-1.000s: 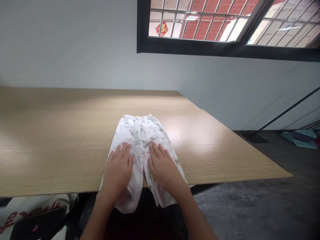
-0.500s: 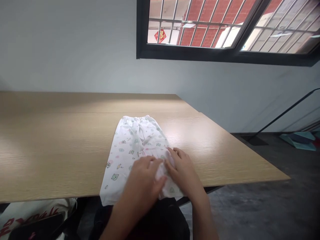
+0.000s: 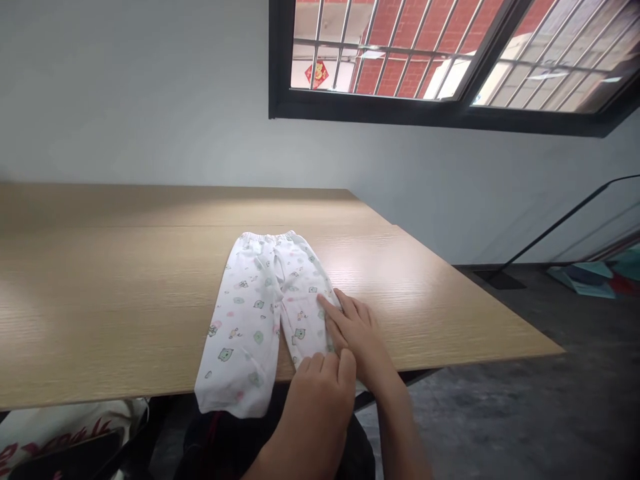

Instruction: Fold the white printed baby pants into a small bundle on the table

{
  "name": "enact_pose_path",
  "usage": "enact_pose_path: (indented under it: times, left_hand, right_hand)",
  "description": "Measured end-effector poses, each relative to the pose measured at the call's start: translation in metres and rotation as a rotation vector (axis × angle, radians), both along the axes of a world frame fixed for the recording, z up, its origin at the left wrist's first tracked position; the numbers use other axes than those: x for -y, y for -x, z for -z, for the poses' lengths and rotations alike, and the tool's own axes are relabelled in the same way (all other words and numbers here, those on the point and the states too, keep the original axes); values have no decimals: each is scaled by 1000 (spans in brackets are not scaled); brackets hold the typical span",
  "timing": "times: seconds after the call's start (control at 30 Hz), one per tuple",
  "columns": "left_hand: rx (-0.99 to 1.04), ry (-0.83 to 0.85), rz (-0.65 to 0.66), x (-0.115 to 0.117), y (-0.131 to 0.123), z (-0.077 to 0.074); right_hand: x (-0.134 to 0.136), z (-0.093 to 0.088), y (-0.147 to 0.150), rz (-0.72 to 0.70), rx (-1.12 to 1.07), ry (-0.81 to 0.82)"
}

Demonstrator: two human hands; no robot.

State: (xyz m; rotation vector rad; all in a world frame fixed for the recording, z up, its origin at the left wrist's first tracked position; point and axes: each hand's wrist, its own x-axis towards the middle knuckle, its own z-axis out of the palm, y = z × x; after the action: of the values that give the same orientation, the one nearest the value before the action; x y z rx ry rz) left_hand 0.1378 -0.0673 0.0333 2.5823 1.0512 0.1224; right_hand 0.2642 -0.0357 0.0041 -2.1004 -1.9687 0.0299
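Pants (image 3: 255, 313) lie on the table (image 3: 125, 287), front and center, at the near edge. White cloth, small green and pink prints. Gathered waistband (image 3: 267, 237) points away from the person, toward the wall (image 3: 150, 93). Legs run back toward the person, slightly apart, wood showing in the gap between them. Leg on the person's left is spread fairly flat; its hem (image 3: 235, 403) hangs past the table edge, above the dark lap (image 3: 215, 440). Creases at the crotch.

Both hands are at the other leg. Right hand (image 3: 357, 333): laid along the outer side of that leg, palm down, fingers extended, index set apart from the rest, tips touching cloth. Left hand (image 3: 323, 380): at the lower end of the same leg, just beside the right hand and nearer the body, fingers curled in together. It covers the hem there, so I can't tell if those fingers are clamped on cloth.

Around it: bag (image 3: 115, 417) with red lettering below the table edge, person's left, black item (image 3: 70, 457) against it. Barred window (image 3: 380, 109) up on the wall, red diamond sign (image 3: 317, 74) seen through it. Off right, black pole (image 3: 555, 230) slants down to the gray floor (image 3: 480, 407), near some teal stuff (image 3: 585, 279).
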Motion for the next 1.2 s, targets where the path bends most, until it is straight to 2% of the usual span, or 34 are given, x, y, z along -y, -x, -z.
enact_pose_path:
  times: [0.1, 0.17, 0.23, 0.3, 0.4, 0.47, 0.5, 0.53, 0.6, 0.7, 0.77, 0.8, 0.87, 0.93, 1.03, 1.1, 1.2]
  left_hand:
    - [-73, 49, 45, 8, 4, -8]
    - [21, 80, 83, 9, 12, -12]
    - [179, 72, 40, 0, 24, -14]
    - [257, -42, -121, -25, 37, -15]
    - [178, -214, -366, -78, 57, -13]
    - [127, -189, -384, -104, 69, -9]
    - [112, -161, -356, -109, 74, -5]
    - [102, -137, -316, -107, 80, -1]
    - [96, -120, -269, -83, 91, 7]
    - [119, -149, -293, -24, 106, 15]
    - [107, -139, -232, 9, 111, 13]
    - [85, -111, -187, 19, 110, 10]
    - [26, -52, -165, 21, 99, 1]
    - [-5, -33, -230, 7, 79, -9]
    - [52, -82, -274, -23, 43, -18]
    - [79, -82, -262, -34, 25, -18]
    - [101, -110, -157, -29, 5, -11]
  right_hand:
    - [-1, -3, 2, 9, 10, 10]
    - [-1, -5, 1, 5, 8, 22]
    - [0, -6, 0, -7, 6, 25]
    - [3, -6, 3, -21, 9, 1]
    - [7, -6, 14, -53, 18, -44]
    - [10, -5, 26, -100, 27, -23]
    - [11, -5, 31, -119, 34, 0]
    - [11, -5, 35, -127, 42, 22]
    - [12, -5, 41, -115, 55, 51]
    - [12, -5, 43, -102, 55, 52]
    - [12, -4, 42, -91, 54, 40]
    - [11, -3, 42, -86, 54, 33]
    - [10, -2, 42, -94, 54, 26]
    - [8, -5, 41, -124, 48, 36]
    - [10, -18, 34, -195, -43, 85]
    - [20, -29, 24, -260, -175, 140]
    - [42, -31, 3, -271, -310, 146]
